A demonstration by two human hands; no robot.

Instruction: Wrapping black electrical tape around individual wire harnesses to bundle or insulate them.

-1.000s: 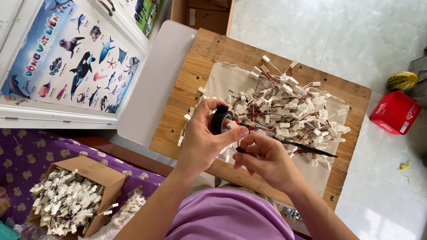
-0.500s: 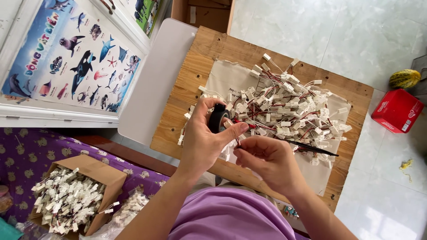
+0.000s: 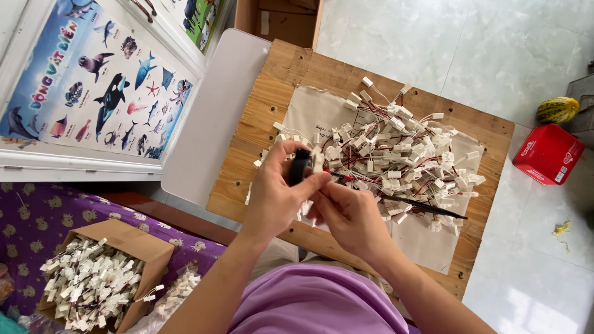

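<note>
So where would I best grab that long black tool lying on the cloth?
Probably by the thicker end of the black tool, near the right hand, coming from above. It lies flat across the cloth, partly under the wire connectors, and its thin tip points away towards the board's right edge.

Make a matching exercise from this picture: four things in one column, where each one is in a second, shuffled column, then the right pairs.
Things
1. roll of black tape
2. pile of white connectors
3. red box
4. cardboard box

Places
A. on the purple cloth, lower left
B. in the left hand
C. on the tiled floor, right
D. on the sheet over the wooden board

Pairs: 1-B, 2-D, 3-C, 4-A
</note>
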